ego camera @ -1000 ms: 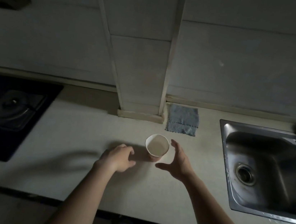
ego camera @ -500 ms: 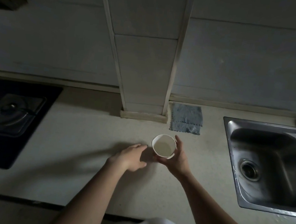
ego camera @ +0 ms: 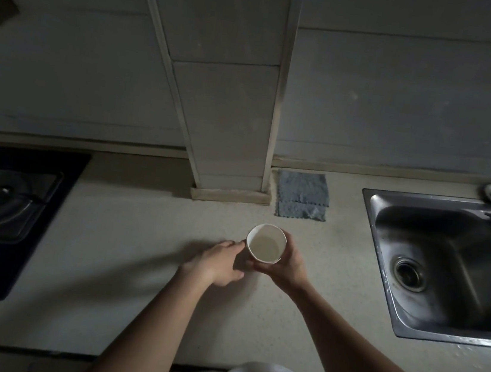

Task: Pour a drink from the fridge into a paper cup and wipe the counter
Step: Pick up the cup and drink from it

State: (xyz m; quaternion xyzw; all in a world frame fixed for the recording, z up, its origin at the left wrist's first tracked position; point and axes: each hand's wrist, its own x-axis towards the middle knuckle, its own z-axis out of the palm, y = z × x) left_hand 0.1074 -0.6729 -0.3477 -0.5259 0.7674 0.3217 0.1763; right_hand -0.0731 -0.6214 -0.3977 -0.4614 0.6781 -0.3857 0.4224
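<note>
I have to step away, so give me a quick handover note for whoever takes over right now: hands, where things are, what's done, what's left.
Right hand: grip closed around the paper cup, upright above the counter; too dim to tell whether it rests there.
Left hand: open, fingertips at the cup's left side.
Folded blue-grey cloth: at the back of the counter, beside the wall pillar, left of the sink.
Done: cup in hand. It seems to hold pale liquid, though that is uncertain.
Left: no fridge or drink container in view; confirm the pour, then wipe the counter with the cloth.
</note>
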